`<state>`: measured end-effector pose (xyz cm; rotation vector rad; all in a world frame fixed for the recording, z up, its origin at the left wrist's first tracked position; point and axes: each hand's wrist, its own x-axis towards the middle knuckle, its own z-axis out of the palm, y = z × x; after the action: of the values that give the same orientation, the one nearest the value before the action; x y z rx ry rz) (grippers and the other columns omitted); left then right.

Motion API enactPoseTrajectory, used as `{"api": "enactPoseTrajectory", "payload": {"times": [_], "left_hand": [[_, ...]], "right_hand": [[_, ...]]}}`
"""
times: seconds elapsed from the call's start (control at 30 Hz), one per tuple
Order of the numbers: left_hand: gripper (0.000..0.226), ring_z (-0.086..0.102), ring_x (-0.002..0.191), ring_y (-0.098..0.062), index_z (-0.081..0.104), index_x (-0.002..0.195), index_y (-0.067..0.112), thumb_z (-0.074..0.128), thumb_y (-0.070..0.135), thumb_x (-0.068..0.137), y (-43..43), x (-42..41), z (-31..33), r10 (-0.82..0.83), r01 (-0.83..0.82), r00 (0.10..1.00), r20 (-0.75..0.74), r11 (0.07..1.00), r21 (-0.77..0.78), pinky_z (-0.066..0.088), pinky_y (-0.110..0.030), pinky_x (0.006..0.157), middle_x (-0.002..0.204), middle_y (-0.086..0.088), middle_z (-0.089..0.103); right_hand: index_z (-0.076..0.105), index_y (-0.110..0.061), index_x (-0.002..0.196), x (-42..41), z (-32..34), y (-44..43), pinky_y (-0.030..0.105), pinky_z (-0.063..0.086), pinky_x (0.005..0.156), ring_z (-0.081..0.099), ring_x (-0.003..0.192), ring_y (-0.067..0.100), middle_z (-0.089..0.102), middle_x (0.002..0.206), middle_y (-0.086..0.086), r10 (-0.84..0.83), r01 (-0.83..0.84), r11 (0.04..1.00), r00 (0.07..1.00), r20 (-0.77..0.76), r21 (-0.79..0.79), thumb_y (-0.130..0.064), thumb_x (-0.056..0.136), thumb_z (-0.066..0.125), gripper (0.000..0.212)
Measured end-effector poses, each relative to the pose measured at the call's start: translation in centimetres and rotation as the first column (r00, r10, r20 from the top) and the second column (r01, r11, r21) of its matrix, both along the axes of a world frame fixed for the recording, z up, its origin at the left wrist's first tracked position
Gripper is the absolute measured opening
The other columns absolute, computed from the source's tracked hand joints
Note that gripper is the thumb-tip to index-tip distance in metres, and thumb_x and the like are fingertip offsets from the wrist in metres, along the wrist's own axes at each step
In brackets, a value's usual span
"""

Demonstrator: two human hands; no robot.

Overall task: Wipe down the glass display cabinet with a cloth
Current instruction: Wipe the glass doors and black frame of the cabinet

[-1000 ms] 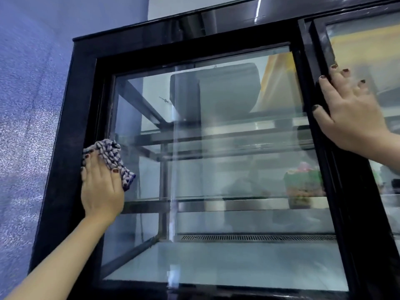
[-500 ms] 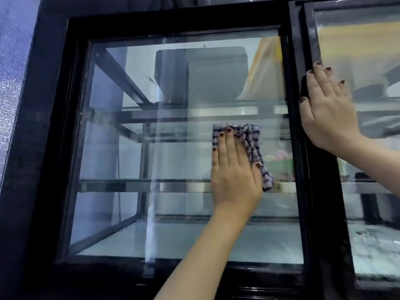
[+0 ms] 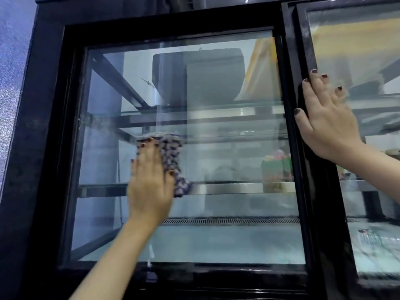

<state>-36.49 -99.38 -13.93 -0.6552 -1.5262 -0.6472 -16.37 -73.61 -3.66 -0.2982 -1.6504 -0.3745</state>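
The glass display cabinet has a black frame [image 3: 49, 148] and a large glass door pane [image 3: 227, 137]. My left hand [image 3: 149, 187] lies flat with straight fingers on a blue-and-white checked cloth [image 3: 173, 161], pressing it against the pane left of centre at mid height. My right hand [image 3: 326, 122] rests flat on the black upright frame of the overlapping right sliding door [image 3: 303, 169], fingers straight and reaching onto its glass.
Behind the glass are metal shelves [image 3: 238, 188], a vent grille [image 3: 227, 221] along the cabinet floor, and a blurred colourful item [image 3: 276, 167] at the right of the middle shelf. A bluish wall [image 3: 10, 83] stands to the left of the cabinet.
My left hand swept the cloth from the pane's left edge rightward to the middle, then back a little to the left. My right hand stayed on the right door's frame.
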Motion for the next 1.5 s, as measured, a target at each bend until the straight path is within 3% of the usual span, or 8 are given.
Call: {"api": "enactPoseTrajectory", "payload": {"times": [0.33, 0.63, 0.9, 1.0, 1.13, 1.23, 1.37, 1.5], "left_hand": [[0.062, 0.014, 0.142, -0.037, 0.016, 0.145, -0.008, 0.021, 0.027, 0.094, -10.5, -7.9, -2.7, 0.046, -0.069, 0.99, 0.131, 0.982, 0.177, -0.001, -0.041, 0.115, 0.153, -0.024, 0.017], [0.064, 0.013, 0.142, -0.034, 0.017, 0.144, -0.012, 0.019, 0.029, 0.094, -9.6, -7.2, -8.2, 0.005, -0.044, 0.987, 0.164, 0.971, 0.237, 0.002, -0.043, 0.116, 0.151, -0.026, 0.018], [0.064, 0.01, 0.143, -0.036, 0.014, 0.144, -0.01, 0.018, 0.03, 0.095, -6.1, -4.8, -9.8, -0.008, -0.081, 0.964, 0.264, 0.942, 0.326, 0.003, -0.045, 0.116, 0.154, -0.021, 0.009], [0.061, 0.008, 0.143, -0.029, 0.005, 0.146, -0.003, 0.017, 0.03, 0.096, -2.8, -2.4, -9.4, 0.006, -0.074, 0.972, 0.234, 0.957, 0.28, 0.005, -0.045, 0.117, 0.153, -0.014, 0.004], [0.06, 0.021, 0.141, -0.035, 0.019, 0.144, -0.007, 0.021, 0.028, 0.095, 3.5, 2.2, -7.4, 0.019, -0.054, 0.979, 0.201, 0.984, 0.172, 0.01, -0.05, 0.113, 0.152, -0.023, 0.022], [0.061, 0.019, 0.141, -0.032, 0.02, 0.144, -0.002, 0.024, 0.031, 0.094, 9.0, 6.2, -6.2, -0.011, 0.006, 0.991, 0.135, 0.999, 0.032, 0.011, -0.05, 0.113, 0.152, -0.019, 0.024], [0.059, 0.001, 0.143, -0.026, 0.011, 0.146, 0.007, 0.02, 0.038, 0.095, 14.5, 10.2, -6.8, 0.014, -0.01, 1.0, 0.014, 0.97, -0.243, 0.002, -0.04, 0.118, 0.154, -0.01, 0.002], [0.059, 0.013, 0.144, -0.022, 0.023, 0.145, 0.008, 0.025, 0.04, 0.096, 14.4, 11.1, -9.5, 0.073, -0.087, 0.996, -0.051, 0.911, -0.402, 0.01, -0.037, 0.116, 0.154, -0.009, 0.012]], "right_hand": [[0.021, 0.004, 0.146, -0.3, -3.1, -0.5, 0.043, 0.002, 0.117, 0.003, 0.146, 0.03, 0.009, 0.157, 0.019, -0.003, 0.002, 0.999, 1.0, 0.029, 0.05, -0.043, 0.086, 0.027, 0.076], [0.032, 0.011, 0.139, -0.5, -9.3, -0.9, 0.036, -0.002, 0.117, 0.017, 0.142, 0.037, 0.019, 0.152, 0.027, -0.086, 0.07, 0.982, 0.993, 0.084, 0.176, -0.033, 0.086, 0.028, 0.069], [0.031, 0.01, 0.14, -0.6, -9.7, -0.8, 0.044, 0.008, 0.116, 0.017, 0.143, 0.035, 0.018, 0.153, 0.025, -0.097, 0.081, 0.979, 0.992, 0.077, 0.185, -0.032, 0.087, 0.028, 0.068], [0.03, 0.01, 0.14, -0.7, -9.7, -0.8, 0.043, 0.008, 0.116, 0.017, 0.142, 0.035, 0.018, 0.153, 0.024, -0.092, 0.078, 0.98, 0.993, 0.069, 0.181, -0.032, 0.088, 0.028, 0.067], [0.03, 0.01, 0.14, -0.7, -9.8, -0.8, 0.041, 0.006, 0.116, 0.018, 0.142, 0.035, 0.019, 0.153, 0.024, -0.081, 0.068, 0.98, 0.995, 0.062, 0.187, -0.031, 0.089, 0.028, 0.065], [0.03, 0.01, 0.141, -0.5, -9.7, -0.8, 0.038, 0.004, 0.116, 0.019, 0.142, 0.034, 0.02, 0.153, 0.024, -0.072, 0.057, 0.981, 0.995, 0.07, 0.188, -0.028, 0.09, 0.027, 0.063], [0.03, 0.009, 0.142, -0.2, -9.7, -0.7, 0.032, 0.0, 0.116, 0.02, 0.141, 0.033, 0.021, 0.152, 0.023, -0.043, 0.028, 0.984, 0.996, 0.08, 0.175, -0.026, 0.089, 0.026, 0.063], [0.03, 0.007, 0.142, -0.1, -9.7, -0.6, 0.034, 0.003, 0.116, 0.02, 0.141, 0.031, 0.023, 0.152, 0.022, -0.01, -0.004, 0.985, 0.996, 0.084, 0.172, -0.024, 0.089, 0.024, 0.062]]}}
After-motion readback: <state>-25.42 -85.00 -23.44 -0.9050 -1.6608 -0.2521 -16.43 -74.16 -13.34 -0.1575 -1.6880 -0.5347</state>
